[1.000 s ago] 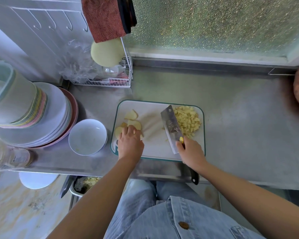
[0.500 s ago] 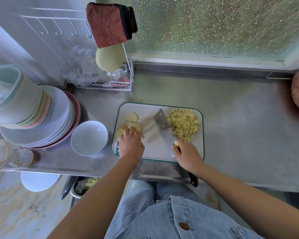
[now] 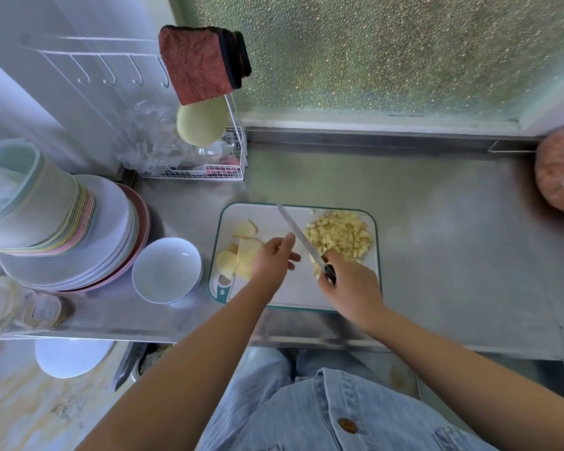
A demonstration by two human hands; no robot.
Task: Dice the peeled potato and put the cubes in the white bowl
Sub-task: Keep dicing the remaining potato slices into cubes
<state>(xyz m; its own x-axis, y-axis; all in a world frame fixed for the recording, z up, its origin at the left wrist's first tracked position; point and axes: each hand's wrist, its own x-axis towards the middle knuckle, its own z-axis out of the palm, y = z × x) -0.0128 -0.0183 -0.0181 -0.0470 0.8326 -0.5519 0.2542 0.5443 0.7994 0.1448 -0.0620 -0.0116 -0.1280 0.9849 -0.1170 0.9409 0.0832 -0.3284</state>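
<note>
The right hand gripped the knife by its handle, blade pointing away from the body. Right of the knife lay the cubes. Left of it lay the uncut slices, beside the loose, empty left hand, and farther left the white bowl.

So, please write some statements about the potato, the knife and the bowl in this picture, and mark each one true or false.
1. The right hand holds the knife by its handle. True.
2. The potato cubes lie in the white bowl. False: they are heaped on the right part of the cutting board; the bowl holds no cubes.
3. The white bowl stands left of the cutting board. True.
4. All the potato is diced. False: uncut slices lie on the left part of the board.
</note>
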